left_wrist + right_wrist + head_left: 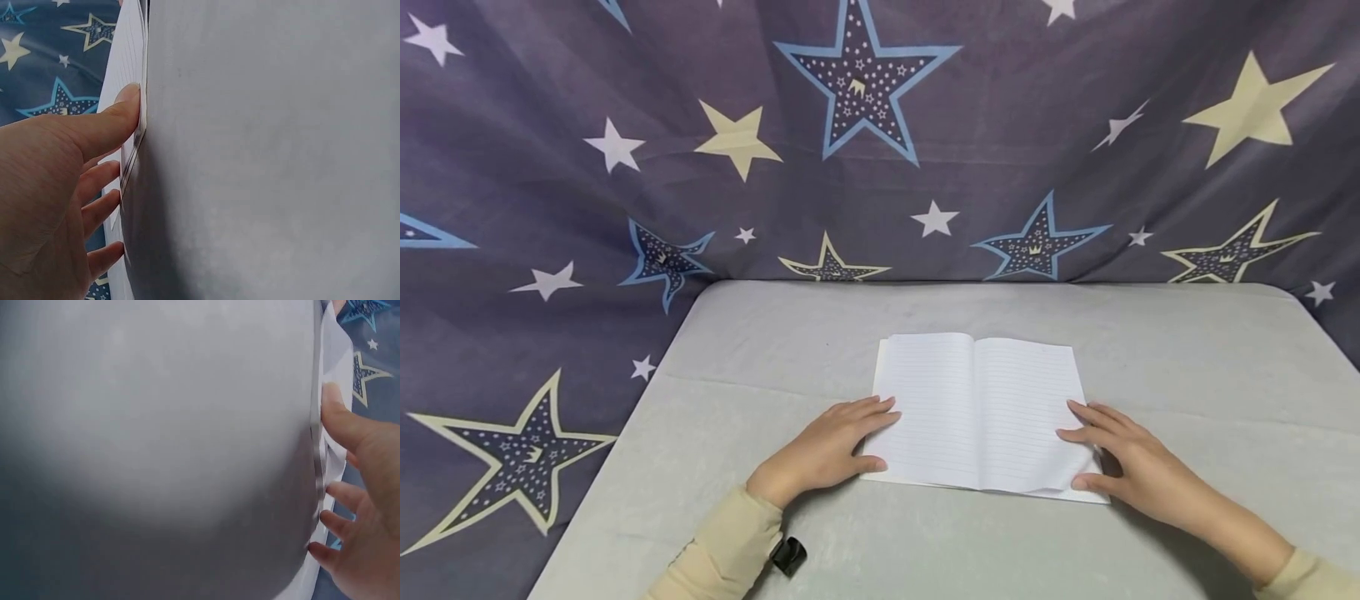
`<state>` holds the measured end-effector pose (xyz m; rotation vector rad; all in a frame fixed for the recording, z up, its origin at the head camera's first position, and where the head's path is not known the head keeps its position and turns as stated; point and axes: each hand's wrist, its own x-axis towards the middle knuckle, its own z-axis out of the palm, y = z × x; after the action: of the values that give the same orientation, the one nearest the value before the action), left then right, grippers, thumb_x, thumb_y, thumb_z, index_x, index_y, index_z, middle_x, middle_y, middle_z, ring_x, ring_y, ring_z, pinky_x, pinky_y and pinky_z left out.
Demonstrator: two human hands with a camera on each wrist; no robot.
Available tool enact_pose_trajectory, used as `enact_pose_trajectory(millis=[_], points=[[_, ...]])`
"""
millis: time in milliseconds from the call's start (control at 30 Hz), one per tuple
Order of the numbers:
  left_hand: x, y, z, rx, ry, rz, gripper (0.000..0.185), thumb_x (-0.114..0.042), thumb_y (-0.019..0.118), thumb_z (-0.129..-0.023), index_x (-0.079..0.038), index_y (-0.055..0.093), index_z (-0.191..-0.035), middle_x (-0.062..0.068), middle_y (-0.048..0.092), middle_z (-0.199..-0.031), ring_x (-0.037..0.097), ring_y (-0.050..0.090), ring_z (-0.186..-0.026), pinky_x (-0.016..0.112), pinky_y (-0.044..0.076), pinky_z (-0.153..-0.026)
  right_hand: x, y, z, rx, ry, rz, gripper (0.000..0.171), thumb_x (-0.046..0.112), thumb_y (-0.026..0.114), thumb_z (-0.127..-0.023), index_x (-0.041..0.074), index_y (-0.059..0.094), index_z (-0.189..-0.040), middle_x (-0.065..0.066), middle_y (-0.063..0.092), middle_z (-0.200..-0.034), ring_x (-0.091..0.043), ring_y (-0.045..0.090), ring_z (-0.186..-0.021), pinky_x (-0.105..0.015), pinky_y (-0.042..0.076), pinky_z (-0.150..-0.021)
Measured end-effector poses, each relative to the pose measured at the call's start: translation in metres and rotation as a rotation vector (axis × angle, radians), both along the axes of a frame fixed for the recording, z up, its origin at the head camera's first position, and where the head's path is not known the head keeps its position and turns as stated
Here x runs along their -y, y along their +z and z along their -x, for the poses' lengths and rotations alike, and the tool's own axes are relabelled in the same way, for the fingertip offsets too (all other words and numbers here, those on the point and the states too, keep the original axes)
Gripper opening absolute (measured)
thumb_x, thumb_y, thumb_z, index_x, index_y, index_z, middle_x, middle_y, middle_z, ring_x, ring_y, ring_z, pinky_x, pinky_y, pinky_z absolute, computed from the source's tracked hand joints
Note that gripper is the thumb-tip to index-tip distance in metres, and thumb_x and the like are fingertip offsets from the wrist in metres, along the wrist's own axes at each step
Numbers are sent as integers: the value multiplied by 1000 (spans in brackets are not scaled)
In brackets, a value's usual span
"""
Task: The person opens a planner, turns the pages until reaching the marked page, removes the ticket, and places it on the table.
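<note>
While the notebook (976, 412) lies open on the grey table (790, 350), toward 5 o'clock from the middle of the head view, both hands partly cover its sides. At its 9 o'clock edge, the left hand (827, 446) rests spread, fingertips on the ruled page, thumb at the 8 o'clock corner. The right hand (1142, 471) is loosely spread at the 3 o'clock edge, thumb by the 4 o'clock corner, where a leaf (1072, 473) bends up; whether the thumb sits on or under that leaf is hard to make out. Both wrist views show the notebook almost edge-on, hiding most of its pages. The left sleeve (722, 542) is cut off toward 7 o'clock, the right sleeve (1311, 579) toward 4 o'clock. A black object (788, 556) by the left cuff is too dark to identify. Starred cloth (880, 200) fills 12 o'clock, cropped above.
</note>
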<state>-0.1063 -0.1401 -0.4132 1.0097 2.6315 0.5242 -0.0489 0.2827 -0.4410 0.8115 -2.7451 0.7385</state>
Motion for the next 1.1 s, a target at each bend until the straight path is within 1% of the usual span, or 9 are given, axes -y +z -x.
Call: enact_pose_trajectory(millis=[67, 100, 167, 300, 433, 567, 667, 900, 1100], points=[[0, 0, 0, -1, -1, 1, 66, -35, 70, -91, -12, 47, -149, 5, 34, -158, 28, 28, -146, 49, 23, -118, 4, 4, -1, 17, -32, -24, 56, 34, 86, -71, 19, 69, -122, -10, 52, -144, -39, 45, -129, -54, 40, -101], [0, 0, 0, -2, -3, 1, 66, -35, 70, -91, -12, 46, -149, 6, 34, -158, 28, 28, -146, 49, 23, -118, 7, 7, -2, 20, -44, -32, 54, 35, 86, -72, 19, 70, -121, -12, 54, -142, -40, 45, -128, -59, 40, -96], [0, 0, 0, -2, -5, 1, 66, -35, 70, -92, -12, 46, -149, 6, 34, -158, 28, 28, -146, 50, 23, -118, 11, 11, -3, 26, -68, -32, 55, 35, 86, -73, 17, 69, -122, -13, 55, -140, -41, 46, -128, -62, 40, -95], [0, 0, 0, -4, -7, -3, 66, -35, 69, -92, -12, 46, -149, 6, 34, -158, 29, 28, -146, 51, 22, -118, 19, 18, -3, 2, -121, 2, 70, 34, 87, -72, 9, 60, -132, -20, 51, -143, -45, 47, -127, -63, 40, -95], [0, 0, 0, -7, -7, -6, 66, -35, 69, -92, -12, 46, -149, 6, 34, -158, 29, 28, -146, 51, 22, -118, 29, 30, -3, 53, -202, 83, 93, 35, 86, -75, 5, 40, -150, -27, 43, -147, -50, 44, -127, -65, 38, -97], [0, 0, -1, -6, -4, -6, 66, -35, 69, -92, -12, 46, -149, 6, 34, -158, 29, 28, -146, 51, 22, -118, 45, 45, -5, 134, -243, 138, 94, 36, 82, -81, 9, 31, -155, -27, 48, -142, -49, 44, -128, -66, 38, -97], [0, 0, -1, -4, -3, -10, 66, -35, 70, -92, -11, 46, -149, 6, 34, -158, 29, 28, -146, 51, 22, -118, 60, 48, -8, 118, -199, 116, 86, 36, 80, -83, 11, 37, -153, -21, 51, -142, -44, 47, -128, -62, 39, -99], [3, -1, -2, -4, -1, -17, 66, -36, 70, -92, -12, 46, -149, 6, 33, -159, 29, 28, -146, 50, 22, -118, 90, 42, -17, -32, -16, 18, 79, 40, 80, -81, 8, 49, -145, -10, 53, -144, -33, 55, -125, -50, 44, -99], [12, -3, -1, -21, 31, -33, 68, -36, 71, -90, -12, 46, -149, 9, 32, -159, 31, 28, -146, 52, 24, -117, 105, 38, -22, -19, 113, -56, 68, 40, 78, -83, 14, 55, -141, -5, 51, -147, -26, 54, -127, -47, 47, -100]])
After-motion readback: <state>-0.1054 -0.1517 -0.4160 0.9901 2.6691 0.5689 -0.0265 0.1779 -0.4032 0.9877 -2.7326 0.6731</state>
